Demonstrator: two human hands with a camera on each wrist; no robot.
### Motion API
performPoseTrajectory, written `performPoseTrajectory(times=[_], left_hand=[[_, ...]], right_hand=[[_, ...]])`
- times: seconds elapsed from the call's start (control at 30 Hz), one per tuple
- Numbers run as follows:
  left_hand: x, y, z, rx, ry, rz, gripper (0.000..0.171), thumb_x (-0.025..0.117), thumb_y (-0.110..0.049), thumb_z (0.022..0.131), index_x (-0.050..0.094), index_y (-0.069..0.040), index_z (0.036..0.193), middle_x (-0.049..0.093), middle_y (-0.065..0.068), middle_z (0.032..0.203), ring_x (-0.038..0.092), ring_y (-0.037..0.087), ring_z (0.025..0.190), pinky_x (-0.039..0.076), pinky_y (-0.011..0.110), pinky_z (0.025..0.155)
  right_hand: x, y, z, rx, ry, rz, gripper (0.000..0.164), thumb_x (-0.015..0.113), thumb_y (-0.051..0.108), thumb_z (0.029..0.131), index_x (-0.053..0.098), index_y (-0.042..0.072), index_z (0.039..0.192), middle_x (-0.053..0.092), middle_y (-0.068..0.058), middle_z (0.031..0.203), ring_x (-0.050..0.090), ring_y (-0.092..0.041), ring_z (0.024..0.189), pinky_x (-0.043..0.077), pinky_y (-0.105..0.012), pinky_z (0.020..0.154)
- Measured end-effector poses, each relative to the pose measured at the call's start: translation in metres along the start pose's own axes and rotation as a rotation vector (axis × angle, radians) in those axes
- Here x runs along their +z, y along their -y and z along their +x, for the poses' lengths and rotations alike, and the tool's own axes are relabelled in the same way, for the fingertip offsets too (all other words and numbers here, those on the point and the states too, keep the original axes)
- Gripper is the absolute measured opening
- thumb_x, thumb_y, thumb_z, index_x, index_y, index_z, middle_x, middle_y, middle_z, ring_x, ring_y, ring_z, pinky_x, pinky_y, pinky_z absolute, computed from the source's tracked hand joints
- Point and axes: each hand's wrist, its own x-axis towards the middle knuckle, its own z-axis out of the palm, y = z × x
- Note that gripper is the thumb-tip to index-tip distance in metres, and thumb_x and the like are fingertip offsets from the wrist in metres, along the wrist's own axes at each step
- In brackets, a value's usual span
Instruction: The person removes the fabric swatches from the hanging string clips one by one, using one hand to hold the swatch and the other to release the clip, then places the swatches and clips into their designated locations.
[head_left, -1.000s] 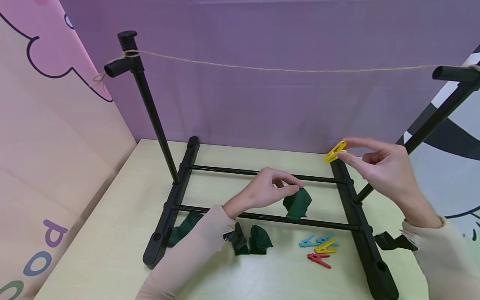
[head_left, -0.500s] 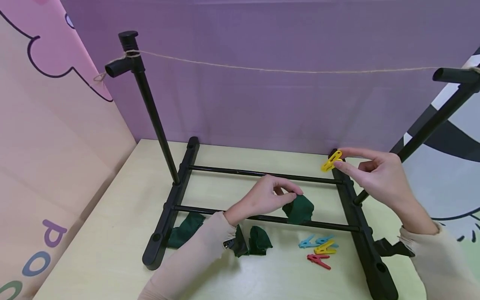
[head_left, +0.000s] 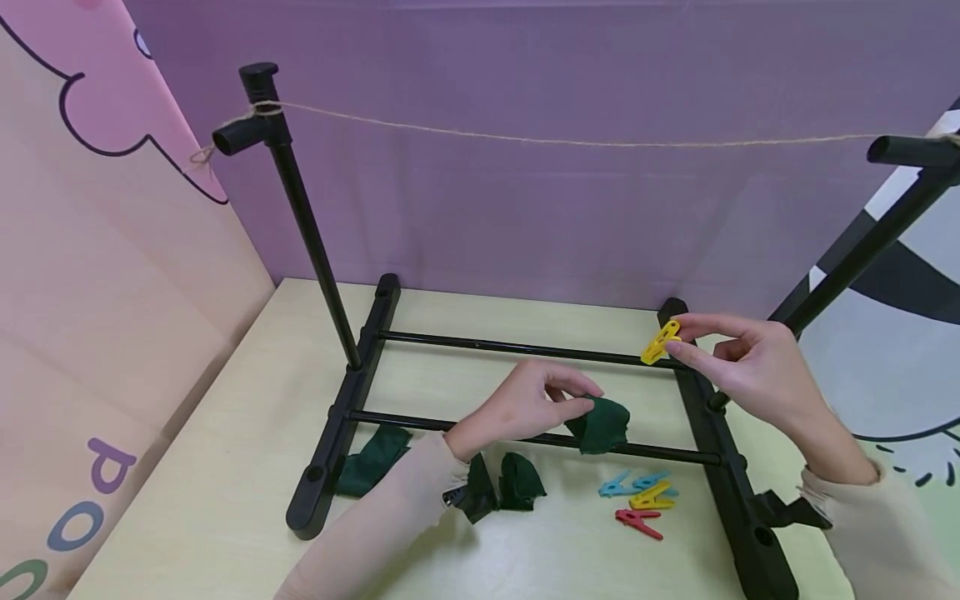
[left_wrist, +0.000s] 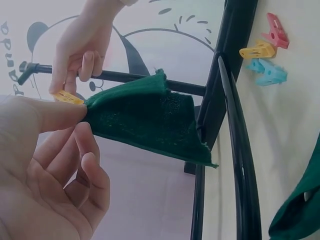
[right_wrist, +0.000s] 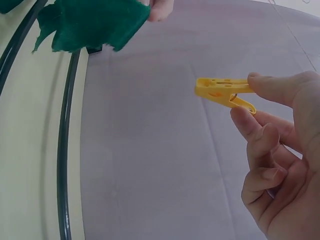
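Between thumb and fingertips, my left hand (head_left: 517,404) pinches one corner of a small dark green cloth (head_left: 602,425), which hangs over the rack's front crossbar. The left wrist view shows the cloth (left_wrist: 145,117) spread out with frayed edges. To the right of it, my right hand (head_left: 750,367) holds a yellow clothespin (head_left: 660,342) by its handle ends. In the right wrist view the clothespin (right_wrist: 222,91) lies between thumb and index finger, and the other fingers are curled. Clothespin and cloth are apart in the head view.
A black rack (head_left: 318,467) stands on the pale table, its two posts joined by a twine line (head_left: 525,139). More green cloths (head_left: 521,482) lie near the front, partly behind my left forearm. Blue, yellow and red clothespins (head_left: 637,520) lie inside the rack's right side.
My right hand has come down and slightly left with the yellow clothespin. My left hand has lowered a little with the green cloth.
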Motion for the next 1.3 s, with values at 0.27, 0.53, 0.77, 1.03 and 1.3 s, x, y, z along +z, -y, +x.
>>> performPoseTrajectory(times=[0.27, 0.53, 0.77, 1.03, 1.3], left_hand=[[0.004, 0.000, -0.004, -0.040, 0.026, 0.038, 0.016, 0.073, -0.019, 0.102, 0.082, -0.018, 0.116, 0.081, -0.005, 0.112, 0.066, 0.000, 0.088, 0.054, 0.020, 0.076], [0.005, 0.004, -0.010, -0.073, 0.030, 0.037, 0.015, 0.074, -0.019, 0.102, 0.083, -0.020, 0.113, 0.079, -0.007, 0.108, 0.063, 0.004, 0.082, 0.050, 0.021, 0.062], [0.006, 0.006, -0.013, -0.061, 0.070, -0.007, 0.013, 0.074, -0.019, 0.102, 0.082, -0.019, 0.112, 0.078, -0.008, 0.102, 0.063, 0.005, 0.080, 0.049, 0.021, 0.065], [0.008, 0.008, -0.014, -0.074, 0.088, -0.012, 0.013, 0.074, -0.017, 0.101, 0.082, -0.017, 0.112, 0.078, -0.006, 0.101, 0.064, 0.003, 0.083, 0.051, 0.021, 0.067], [0.015, 0.011, -0.017, -0.094, 0.105, -0.020, 0.012, 0.074, -0.015, 0.101, 0.082, -0.016, 0.111, 0.078, -0.006, 0.101, 0.063, 0.002, 0.082, 0.050, 0.020, 0.065]], right_hand=[[0.004, -0.008, -0.008, 0.002, 0.018, -0.027, 0.028, 0.081, 0.022, 0.096, 0.076, 0.008, 0.120, 0.069, 0.026, 0.100, 0.062, -0.010, 0.059, 0.045, -0.025, 0.052], [0.014, -0.015, -0.013, 0.034, 0.060, -0.012, 0.027, 0.081, 0.022, 0.096, 0.075, 0.008, 0.118, 0.069, 0.027, 0.093, 0.069, -0.008, 0.066, 0.050, -0.024, 0.058], [0.020, -0.023, -0.017, 0.045, 0.079, -0.005, 0.028, 0.082, 0.018, 0.095, 0.073, 0.008, 0.119, 0.069, 0.023, 0.089, 0.068, -0.009, 0.065, 0.052, -0.023, 0.059], [0.024, -0.031, -0.023, 0.069, 0.122, -0.001, 0.028, 0.083, 0.020, 0.094, 0.069, 0.008, 0.116, 0.068, 0.018, 0.092, 0.061, -0.015, 0.058, 0.044, -0.027, 0.051], [0.027, -0.039, -0.030, 0.078, 0.166, 0.045, 0.027, 0.083, 0.020, 0.094, 0.068, 0.010, 0.114, 0.071, 0.017, 0.094, 0.060, -0.019, 0.056, 0.038, -0.030, 0.047]])
